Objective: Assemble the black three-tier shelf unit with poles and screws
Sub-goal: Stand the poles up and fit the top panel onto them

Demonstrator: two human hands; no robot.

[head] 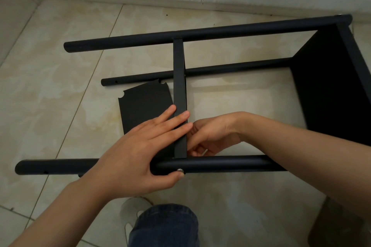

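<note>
Left hand (138,148): fingers flat across middle shelf (179,86) edge, thumb touching screw (180,170) on near pole (220,163). Right hand (211,136): fingers curled just right of it; hold unclear.

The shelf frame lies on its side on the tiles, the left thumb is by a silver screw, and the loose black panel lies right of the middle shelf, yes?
Not quite. The head view shows the loose black panel lying left of the middle shelf, not right. The left hand does have its thumb by the silver screw on the near pole.
</note>
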